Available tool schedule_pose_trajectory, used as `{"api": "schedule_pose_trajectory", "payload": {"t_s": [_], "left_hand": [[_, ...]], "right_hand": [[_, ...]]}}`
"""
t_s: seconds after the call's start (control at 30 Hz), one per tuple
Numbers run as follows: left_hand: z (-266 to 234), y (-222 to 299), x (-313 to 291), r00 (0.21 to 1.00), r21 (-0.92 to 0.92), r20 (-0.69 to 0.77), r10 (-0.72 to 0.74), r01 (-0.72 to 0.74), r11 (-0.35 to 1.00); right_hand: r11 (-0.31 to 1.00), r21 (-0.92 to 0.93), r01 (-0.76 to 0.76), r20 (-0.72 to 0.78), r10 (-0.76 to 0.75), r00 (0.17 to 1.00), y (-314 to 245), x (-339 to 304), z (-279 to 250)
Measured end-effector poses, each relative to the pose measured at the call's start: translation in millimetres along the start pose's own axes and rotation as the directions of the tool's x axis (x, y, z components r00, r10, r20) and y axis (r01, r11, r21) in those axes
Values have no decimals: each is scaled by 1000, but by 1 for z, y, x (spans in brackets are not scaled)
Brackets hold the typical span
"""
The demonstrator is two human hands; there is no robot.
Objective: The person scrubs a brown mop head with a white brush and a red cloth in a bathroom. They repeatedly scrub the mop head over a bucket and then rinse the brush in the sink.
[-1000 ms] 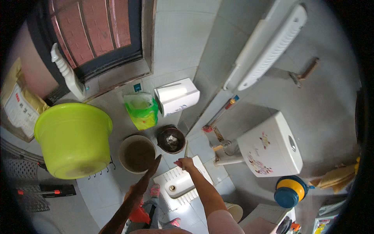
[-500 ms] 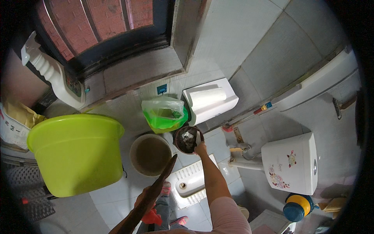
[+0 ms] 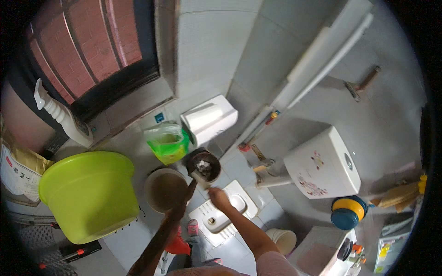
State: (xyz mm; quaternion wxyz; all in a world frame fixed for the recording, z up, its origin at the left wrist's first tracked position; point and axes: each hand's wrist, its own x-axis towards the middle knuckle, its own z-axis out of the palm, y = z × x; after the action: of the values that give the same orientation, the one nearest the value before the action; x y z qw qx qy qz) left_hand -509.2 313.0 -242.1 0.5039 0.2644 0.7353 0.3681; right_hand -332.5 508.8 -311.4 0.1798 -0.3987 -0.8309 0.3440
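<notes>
My right hand point(image 3: 220, 198), a little blurred, grips one end of a pale flat piece point(image 3: 201, 181) whose exact kind is unclear. The piece's other end reaches the near rim of a round, dark brown container point(image 3: 214, 171), which has a whitish clump inside. My left hand point(image 3: 185, 195) is seen edge-on in shadow with its fingers stretched forward. Its fingertips are close to the pale piece; whether they touch is unclear. Just left of that hand stands a bucket point(image 3: 147, 191) of murky brownish water.
A squat toilet point(image 3: 244, 198) lies right of my hands. Beyond the dark container are a green plastic bag point(image 3: 168, 149) and a white box point(image 3: 212, 119). At left is a large lime-green tub point(image 3: 92, 202); a white cistern point(image 3: 322, 165) hangs at right, above stacked basins point(image 3: 347, 214).
My right hand has drawn back from the dark container toward me, bringing the pale piece with it. My left hand is now nearer that piece. The view has turned toward the right.
</notes>
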Motion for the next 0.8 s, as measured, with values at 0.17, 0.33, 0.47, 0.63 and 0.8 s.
{"api": "schedule_pose_trajectory", "payload": {"t_s": [0.17,0.33,0.47,0.63,0.8], "left_hand": [[12,40,-25,985,85,69,157,-163,983],[42,72,-84,945,156,166,283,-309,938],[77,77,-151,902,213,277,331,-393,895],[127,72,-250,848,287,386,363,-484,826],[189,52,-309,765,293,519,381,-578,762]], "right_hand": [[184,911,-369,249,467,849,-59,-59,-86],[-449,881,-149,233,136,963,-119,-198,-177],[-489,872,16,65,148,987,-154,-334,-215],[-333,911,245,-133,325,936,-190,-495,-226],[-24,896,443,-311,678,666,-216,-642,-211]]}}
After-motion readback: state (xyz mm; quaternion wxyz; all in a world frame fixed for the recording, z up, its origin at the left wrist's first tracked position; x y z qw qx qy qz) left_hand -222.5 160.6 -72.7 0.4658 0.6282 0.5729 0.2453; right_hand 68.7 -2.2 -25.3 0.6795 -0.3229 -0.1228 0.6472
